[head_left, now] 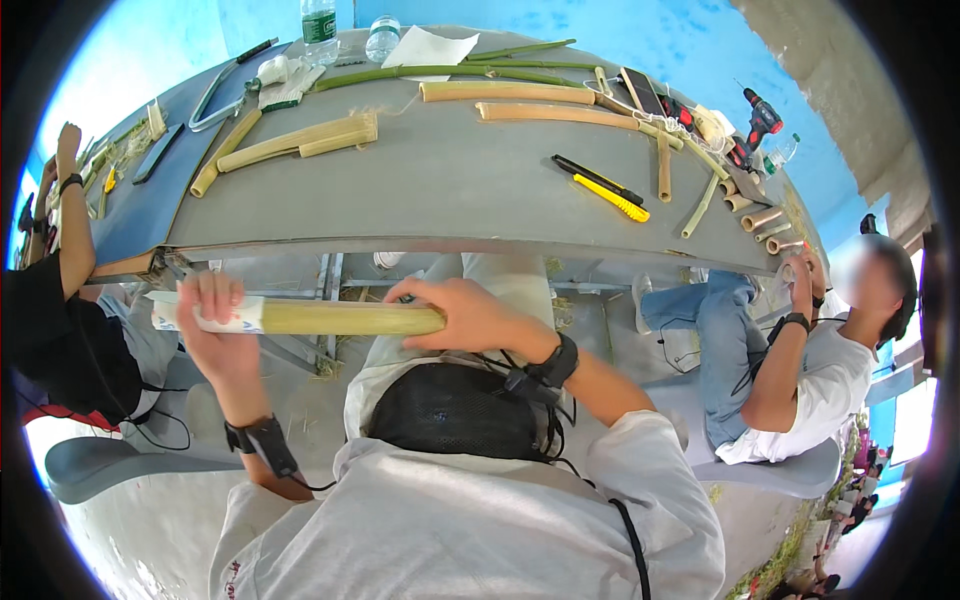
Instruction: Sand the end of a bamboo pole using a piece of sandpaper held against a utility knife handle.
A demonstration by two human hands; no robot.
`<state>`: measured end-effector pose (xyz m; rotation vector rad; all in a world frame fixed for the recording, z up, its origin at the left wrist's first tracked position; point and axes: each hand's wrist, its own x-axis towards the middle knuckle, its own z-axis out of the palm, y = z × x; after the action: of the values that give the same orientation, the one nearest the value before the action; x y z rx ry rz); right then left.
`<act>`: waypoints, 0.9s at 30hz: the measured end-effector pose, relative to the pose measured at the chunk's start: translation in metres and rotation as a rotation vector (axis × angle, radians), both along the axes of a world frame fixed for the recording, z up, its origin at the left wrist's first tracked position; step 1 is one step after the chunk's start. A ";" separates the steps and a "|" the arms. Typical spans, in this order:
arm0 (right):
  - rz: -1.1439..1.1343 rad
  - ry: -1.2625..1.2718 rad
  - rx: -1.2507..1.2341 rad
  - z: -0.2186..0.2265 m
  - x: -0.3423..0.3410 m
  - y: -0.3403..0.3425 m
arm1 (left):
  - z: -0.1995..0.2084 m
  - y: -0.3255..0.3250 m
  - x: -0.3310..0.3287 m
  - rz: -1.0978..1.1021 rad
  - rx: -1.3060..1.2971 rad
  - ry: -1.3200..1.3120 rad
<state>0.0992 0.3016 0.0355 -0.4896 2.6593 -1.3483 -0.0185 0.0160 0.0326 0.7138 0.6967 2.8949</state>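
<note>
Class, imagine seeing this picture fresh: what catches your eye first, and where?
The bamboo length stands out first, held before the body, the left hand on its white-wrapped end and the right hand at the other. Next come the yellow cutter on the grey table, right of centre, and a drill farther right.

Bright, diffuse light fills the view, with glare whitening both side rims, fisheye distortion bowing the table [450, 190], and far-right details seemingly blurred.
</note>
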 end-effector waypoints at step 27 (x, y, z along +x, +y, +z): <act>-0.117 0.031 -0.011 0.001 0.021 0.007 | 0.003 -0.003 0.002 -0.071 -0.012 0.012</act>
<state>0.1206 0.3081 0.0367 -0.3644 2.7467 -1.3974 -0.0167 0.0134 0.0353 0.7395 0.6745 2.8223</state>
